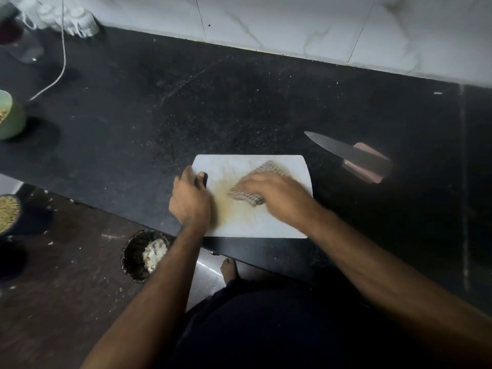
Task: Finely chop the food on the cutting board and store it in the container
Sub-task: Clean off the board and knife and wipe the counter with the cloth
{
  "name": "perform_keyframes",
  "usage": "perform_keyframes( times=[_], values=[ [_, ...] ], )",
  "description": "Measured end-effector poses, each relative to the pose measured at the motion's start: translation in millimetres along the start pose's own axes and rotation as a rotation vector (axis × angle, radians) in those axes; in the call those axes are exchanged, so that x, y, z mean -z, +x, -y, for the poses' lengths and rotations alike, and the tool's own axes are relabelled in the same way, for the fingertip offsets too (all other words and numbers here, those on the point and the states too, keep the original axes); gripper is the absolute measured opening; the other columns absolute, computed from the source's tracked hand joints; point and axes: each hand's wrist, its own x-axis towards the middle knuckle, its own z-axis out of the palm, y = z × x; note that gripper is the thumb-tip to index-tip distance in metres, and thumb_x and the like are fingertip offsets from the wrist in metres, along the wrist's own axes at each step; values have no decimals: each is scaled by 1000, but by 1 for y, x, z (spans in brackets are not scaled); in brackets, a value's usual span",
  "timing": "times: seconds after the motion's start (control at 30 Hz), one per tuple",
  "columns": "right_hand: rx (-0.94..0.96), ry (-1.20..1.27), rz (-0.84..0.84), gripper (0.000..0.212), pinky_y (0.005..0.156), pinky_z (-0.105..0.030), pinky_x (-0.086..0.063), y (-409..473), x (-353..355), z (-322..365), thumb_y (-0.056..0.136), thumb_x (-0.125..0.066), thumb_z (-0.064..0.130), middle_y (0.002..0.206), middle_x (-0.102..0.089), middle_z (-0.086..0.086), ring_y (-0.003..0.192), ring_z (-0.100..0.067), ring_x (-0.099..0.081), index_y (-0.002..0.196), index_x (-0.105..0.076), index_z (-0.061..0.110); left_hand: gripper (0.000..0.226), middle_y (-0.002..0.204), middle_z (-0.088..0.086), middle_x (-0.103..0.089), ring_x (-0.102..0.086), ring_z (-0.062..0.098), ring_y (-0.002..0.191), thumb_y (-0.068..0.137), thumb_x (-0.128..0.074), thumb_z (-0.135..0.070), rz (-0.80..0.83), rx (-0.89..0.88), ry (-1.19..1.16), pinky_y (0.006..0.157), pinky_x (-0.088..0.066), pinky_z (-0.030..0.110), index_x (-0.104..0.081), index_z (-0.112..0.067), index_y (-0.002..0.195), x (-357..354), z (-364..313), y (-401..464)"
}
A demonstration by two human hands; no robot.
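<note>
Looking down on a dark, speckled desk backed by a white marbled tile wall, crumbs scattered across the black top. Lying flat near the front edge: white cutting board, long axis running left to right, parallel to the desk edge, smeared with a yellowish-brown stain in the middle. Gripping the board's left end: left hand, fingers curled over and through the handle slot. Pressing down on a checked cloth at the board's centre: right hand, fingers spread fairly flat over the cloth, slightly blurred. Resting on the desk just beyond the board's right corner, apart from it: knife with a pinkish handle, blade tip pointing up-left toward the wall, long axis diagonal. Sitting at the far left edge: green container with pale chopped bits inside. Below the desk on the brown floor: dark bin holding pale scraps, plus 1 bare foot. Standing in the far left corner: white cups, with a white cord trailing past them.
</note>
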Motion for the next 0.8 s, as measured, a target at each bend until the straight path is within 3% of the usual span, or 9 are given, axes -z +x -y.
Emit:
perform_keyframes(
  times=[0.07,0.13,0.2,0.37,0.53,0.6,0.67,0.73,0.8],
  values=[
    [65,8,114,59,115,-34,-32,8,-22,21,94,-26,7,150,-51,-4,138,-22,-45,140,-59,22,24,113,9,-63,-65,33,99,107,-51,-37,-7,4,25,73,-39,39,-62,-23,124,0,-3,1],
    [135,-83,239,41,121,-33,-21,6,-40,21,104,-46,13,154,-46,-1,144,-24,-38,140,-58,25,24,112,10,-63,-65,33,98,108,-51,-34,-16,4,43,72,-39,39,-62,-23,126,1,-6,0],
    [150,-76,306,34,122,-34,-16,-7,-36,10,101,-56,19,152,-48,8,143,-17,-39,132,-64,29,26,112,10,-62,-65,33,97,108,-51,-34,-16,0,53,72,-40,39,-62,-24,129,1,-6,1],
    [9,50,451,40,114,-36,-38,-38,16,-29,83,-62,-8,133,-65,8,127,-11,-56,104,-79,23,28,115,12,-60,-65,37,92,109,-47,-33,-32,-30,83,70,-42,42,-58,-26,134,-4,-5,0],
    [-149,-212,518,52,91,-41,-55,-43,52,-64,75,-62,-7,109,-74,12,104,-15,-68,95,-77,39,32,120,13,-59,-66,38,91,110,-45,-33,-46,-16,92,70,-42,43,-55,-28,139,-5,-6,-2],
    [-147,-307,482,44,83,-39,-56,-39,63,-65,72,-62,-1,99,-73,13,96,-17,-68,89,-74,38,31,121,14,-58,-66,40,91,110,-44,-33,-45,-11,96,69,-43,44,-54,-29,138,-6,-6,-2],
    [-124,-321,340,36,81,-39,-55,-30,66,-55,78,-65,5,100,-71,13,96,-19,-66,93,-71,38,31,121,13,-59,-67,39,91,110,-44,-33,-47,-13,94,70,-45,45,-55,-29,138,-6,-6,-3],
    [-32,-289,158,52,83,-38,-54,-14,56,-42,81,-61,-5,112,-68,15,105,-17,-64,108,-69,38,31,121,13,-59,-67,38,93,109,-45,-34,-48,-18,86,73,-48,46,-55,-29,138,-6,-5,-4],
    [71,-215,90,67,97,-39,-50,3,39,-31,80,-58,-14,132,-62,15,122,-14,-57,124,-66,37,32,125,13,-59,-67,38,95,110,-44,-35,-44,-11,84,76,-50,48,-54,-31,139,-6,-5,-4]
  ],
)
